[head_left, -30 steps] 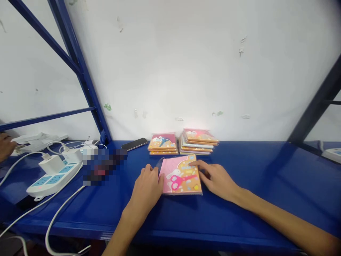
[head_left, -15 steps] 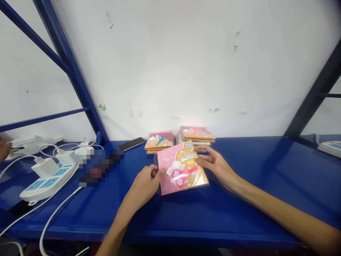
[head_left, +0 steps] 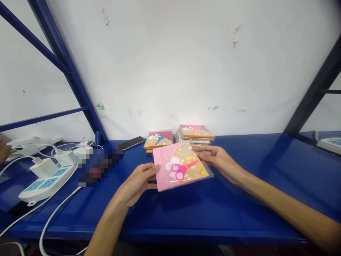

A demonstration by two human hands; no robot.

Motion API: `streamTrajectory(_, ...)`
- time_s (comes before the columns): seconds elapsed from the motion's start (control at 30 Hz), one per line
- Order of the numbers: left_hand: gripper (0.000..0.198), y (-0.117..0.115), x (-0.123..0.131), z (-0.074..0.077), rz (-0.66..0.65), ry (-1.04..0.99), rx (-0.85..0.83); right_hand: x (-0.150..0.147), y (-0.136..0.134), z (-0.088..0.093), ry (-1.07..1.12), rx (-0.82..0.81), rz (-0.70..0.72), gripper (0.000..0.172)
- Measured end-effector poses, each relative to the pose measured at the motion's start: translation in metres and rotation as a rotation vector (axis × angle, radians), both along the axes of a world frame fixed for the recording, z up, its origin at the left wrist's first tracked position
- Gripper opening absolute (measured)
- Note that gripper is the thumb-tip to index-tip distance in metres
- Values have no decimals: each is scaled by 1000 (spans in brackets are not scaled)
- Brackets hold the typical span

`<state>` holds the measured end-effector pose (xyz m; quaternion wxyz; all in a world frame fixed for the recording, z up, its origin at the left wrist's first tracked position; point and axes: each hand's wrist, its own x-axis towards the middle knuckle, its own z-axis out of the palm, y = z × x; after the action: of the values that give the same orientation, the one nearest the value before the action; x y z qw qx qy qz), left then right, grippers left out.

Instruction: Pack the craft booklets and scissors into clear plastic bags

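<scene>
A square pink and orange packet point(head_left: 166, 177) in clear wrapping, with pink scissors point(head_left: 183, 169) and a white rabbit on its front, is held slightly tilted over the blue table. My left hand point(head_left: 142, 180) pinches its left edge, thumb on the front and fingers behind. My right hand point(head_left: 217, 159) grips the upper right edge, with some fingertips hidden behind the packet. Clear wrapping sticks out past the lower right corner. Behind it lie a stack of similar packets with blue scissors on top point(head_left: 159, 139) and a second stack with a pink top point(head_left: 197, 131).
A phone point(head_left: 130, 143) lies left of the stacks. Further left are a white power strip point(head_left: 48, 183), chargers and cables, beside a pixelated dark item point(head_left: 98, 170). Another person's hand point(head_left: 4, 152) shows at the far left edge. A blue metal frame point(head_left: 66, 67) stands at the left.
The packet has turned flatter and shifted slightly left, and its clear wrapping now shows beyond the right side. My left fingers have moved under its left edge. The view has shifted slightly.
</scene>
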<state>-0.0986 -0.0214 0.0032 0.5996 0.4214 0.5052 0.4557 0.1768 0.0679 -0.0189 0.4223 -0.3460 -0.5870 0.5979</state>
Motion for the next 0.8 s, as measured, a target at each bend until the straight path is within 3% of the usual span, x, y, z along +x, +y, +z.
streamTrajectory(0.2,31,-5,-22,7,117,63,-29,29,21,14,-210,76,-146,30)
streamTrajectory(0.37,36,-9,-34,9,170,268,-8,67,43,28,-629,146,28,26)
streamTrajectory(0.43,39,-8,-37,9,171,277,2,78,48,28,-798,224,25,23)
streamTrajectory(0.6,40,-6,-47,10,202,228,15,88,48,25,-1219,518,-398,24)
streamTrajectory(0.7,36,-4,-51,11,199,151,22,76,37,30,-1181,685,-554,26)
streamTrajectory(0.8,33,-3,-48,12,186,78,36,51,18,35,-919,693,-490,30)
